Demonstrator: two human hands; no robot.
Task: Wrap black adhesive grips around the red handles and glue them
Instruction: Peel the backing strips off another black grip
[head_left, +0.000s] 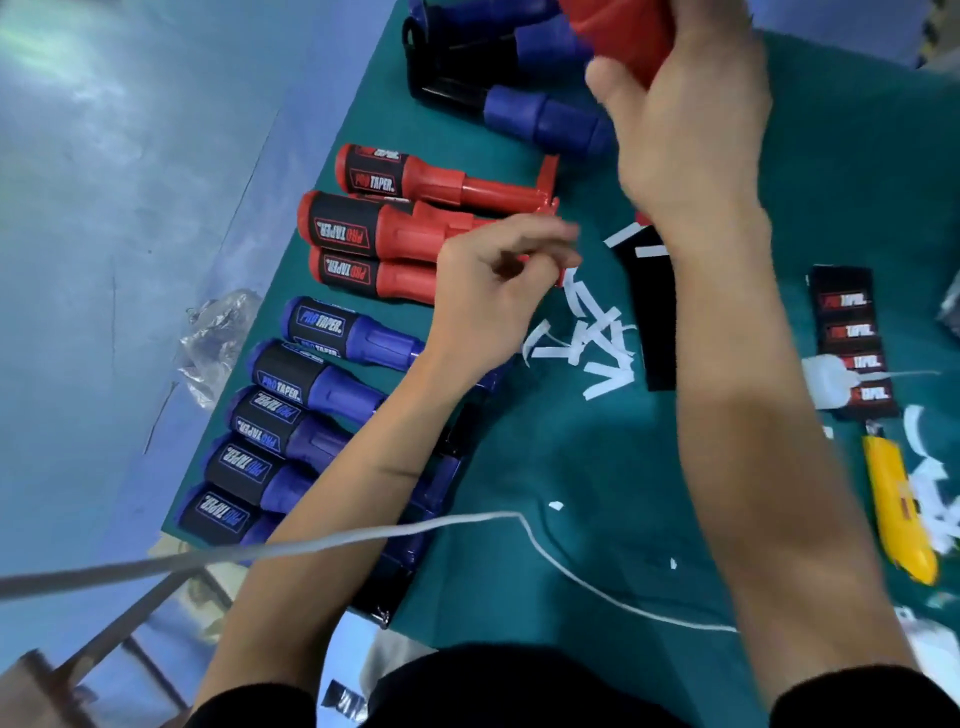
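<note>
While the right hand (685, 130) grips a red handle (618, 31) raised above the counter (545, 467) and the left hand (498, 291) hovers curled, on what I cannot tell, a black grip (657, 312) lies flat nearby, seemingly needing pickup and square alignment next.

- table (545, 467): far wrapped handles (395, 223) and near wrapped handles (322, 384) in one row along left edge
- unwrapped handles (545, 114) behind row, far end
- backing strips (592, 343) mid-table, flat grip (657, 332) just right
- grip stack (852, 332) far right, glue tube (831, 379) on it
- knife (898, 514) in front of stack
- right hand (685, 130) grips raised handle (618, 31) above far end
</note>
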